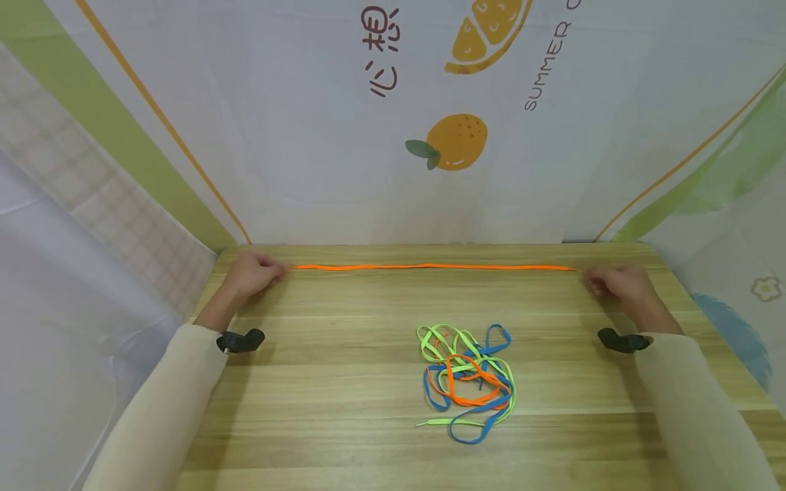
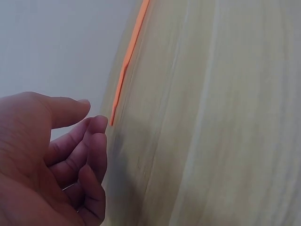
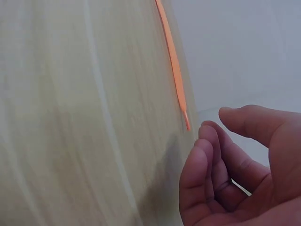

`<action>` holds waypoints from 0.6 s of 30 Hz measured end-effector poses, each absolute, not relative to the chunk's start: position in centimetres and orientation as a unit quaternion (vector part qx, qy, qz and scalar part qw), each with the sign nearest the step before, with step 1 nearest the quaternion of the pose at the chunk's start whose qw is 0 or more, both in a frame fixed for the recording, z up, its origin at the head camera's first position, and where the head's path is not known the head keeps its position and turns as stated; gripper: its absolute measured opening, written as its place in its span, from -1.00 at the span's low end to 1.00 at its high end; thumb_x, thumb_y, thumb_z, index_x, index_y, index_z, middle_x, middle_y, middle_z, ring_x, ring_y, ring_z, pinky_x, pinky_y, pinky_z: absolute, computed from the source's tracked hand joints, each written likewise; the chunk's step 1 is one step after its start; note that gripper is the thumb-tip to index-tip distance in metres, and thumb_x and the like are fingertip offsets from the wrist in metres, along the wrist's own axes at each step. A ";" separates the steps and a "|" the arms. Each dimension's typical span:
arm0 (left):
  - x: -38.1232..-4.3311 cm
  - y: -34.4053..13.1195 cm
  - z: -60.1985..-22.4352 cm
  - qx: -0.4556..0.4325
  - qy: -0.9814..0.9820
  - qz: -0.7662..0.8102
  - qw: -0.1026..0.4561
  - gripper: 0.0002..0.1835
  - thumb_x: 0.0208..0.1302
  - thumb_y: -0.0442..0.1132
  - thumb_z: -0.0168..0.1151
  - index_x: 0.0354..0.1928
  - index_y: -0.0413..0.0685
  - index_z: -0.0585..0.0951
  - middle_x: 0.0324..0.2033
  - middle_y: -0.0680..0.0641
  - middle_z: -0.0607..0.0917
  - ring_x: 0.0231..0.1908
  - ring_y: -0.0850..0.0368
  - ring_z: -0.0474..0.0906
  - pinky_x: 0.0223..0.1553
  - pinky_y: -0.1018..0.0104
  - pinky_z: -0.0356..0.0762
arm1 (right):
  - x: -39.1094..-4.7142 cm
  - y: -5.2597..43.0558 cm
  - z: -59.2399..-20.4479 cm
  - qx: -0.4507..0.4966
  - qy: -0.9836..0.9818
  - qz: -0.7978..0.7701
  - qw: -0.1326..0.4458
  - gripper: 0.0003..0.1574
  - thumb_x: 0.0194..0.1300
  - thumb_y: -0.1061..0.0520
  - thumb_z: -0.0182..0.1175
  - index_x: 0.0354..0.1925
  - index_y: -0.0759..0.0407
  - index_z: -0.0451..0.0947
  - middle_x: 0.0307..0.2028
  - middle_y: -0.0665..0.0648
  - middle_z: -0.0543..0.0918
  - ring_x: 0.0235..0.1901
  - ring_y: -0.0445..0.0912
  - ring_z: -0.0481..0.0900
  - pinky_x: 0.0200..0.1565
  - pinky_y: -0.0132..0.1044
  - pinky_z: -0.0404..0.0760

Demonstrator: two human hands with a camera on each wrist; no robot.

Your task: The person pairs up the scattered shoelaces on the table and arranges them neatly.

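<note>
An orange shoelace (image 1: 430,266) lies stretched nearly straight along the far edge of the wooden table. Just off its left end is my left hand (image 1: 254,271), its thumb apart from loosely bent fingers (image 2: 96,153) with nothing between them. The lace's left tip (image 2: 112,121) shows beside those fingertips in the left wrist view. At the other end my right hand (image 1: 620,281) also holds nothing; its thumb and relaxed fingers (image 3: 195,176) are parted. In the right wrist view the narrow right tip (image 3: 187,123) of the lace lies on the wood, a little away from the fingers.
Nearer the front, right of the middle, lies a loose tangle of shoelaces: lime green (image 1: 511,382), blue (image 1: 479,409) and orange (image 1: 451,382). A printed cloth (image 1: 344,170) hangs behind the table (image 1: 307,395). Each wrist wears a black camera band.
</note>
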State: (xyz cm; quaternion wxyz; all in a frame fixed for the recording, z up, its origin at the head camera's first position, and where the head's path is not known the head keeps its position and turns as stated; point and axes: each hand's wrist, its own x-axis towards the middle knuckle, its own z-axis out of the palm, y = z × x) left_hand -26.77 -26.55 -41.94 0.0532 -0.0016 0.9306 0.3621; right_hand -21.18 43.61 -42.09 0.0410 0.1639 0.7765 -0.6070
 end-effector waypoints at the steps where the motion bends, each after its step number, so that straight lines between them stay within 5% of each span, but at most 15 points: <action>1: -26.5 -26.4 -41.9 0.005 0.931 0.362 0.051 -0.64 0.54 -0.10 0.28 -0.05 -0.33 0.80 -0.22 -0.19 0.84 -0.23 0.03 0.59 -0.20 0.23 0.44 | -21.0 43.5 -42.2 0.156 0.786 -0.597 0.039 -0.65 0.57 0.23 0.29 -0.39 0.02 0.83 -0.47 -0.15 0.75 -0.47 -0.30 0.66 -0.32 -0.44 0.68; 5: -25.5 -25.8 -41.8 0.030 0.929 0.367 0.038 -0.64 0.55 -0.12 0.29 0.00 -0.35 0.80 0.04 -0.32 0.81 -0.11 -0.05 0.61 -0.14 0.22 0.46 | -20.2 43.1 -42.6 0.126 0.823 -0.553 0.035 -0.77 0.56 0.16 0.32 -0.27 0.03 0.85 -0.43 -0.22 0.75 -0.42 -0.34 0.67 -0.28 -0.44 0.68; 8: -24.7 -25.2 -41.7 0.046 0.920 0.388 0.037 -0.66 0.54 -0.19 0.30 0.03 -0.38 0.79 -0.02 -0.30 0.83 -0.15 0.01 0.62 -0.13 0.25 0.50 | -19.4 42.7 -42.8 0.101 0.846 -0.522 0.044 -0.78 0.58 0.11 0.32 -0.07 0.21 0.84 -0.37 -0.25 0.76 -0.36 -0.35 0.69 -0.23 -0.43 0.70; 12: -23.4 -24.2 -41.6 0.059 0.907 0.413 0.053 -0.68 0.53 -0.22 0.31 0.05 -0.38 0.78 -0.13 -0.19 0.82 -0.18 0.09 0.61 -0.13 0.25 0.54 | -18.2 41.8 -42.7 0.069 0.856 -0.509 0.064 -0.49 0.63 0.13 0.23 0.20 0.60 0.65 -0.23 -0.27 0.78 -0.25 -0.35 0.71 -0.15 -0.43 0.72; 18: -21.8 -22.3 -41.5 0.102 0.898 0.422 0.068 -0.72 0.58 -0.19 0.34 0.04 -0.31 0.79 -0.14 -0.16 0.83 -0.15 -0.05 0.74 -0.17 0.20 0.64 | -16.6 39.5 -41.8 0.033 0.875 -0.476 0.079 -0.44 0.64 0.15 0.21 0.26 0.66 0.57 -0.12 -0.05 0.81 -0.22 -0.29 0.72 -0.13 -0.38 0.73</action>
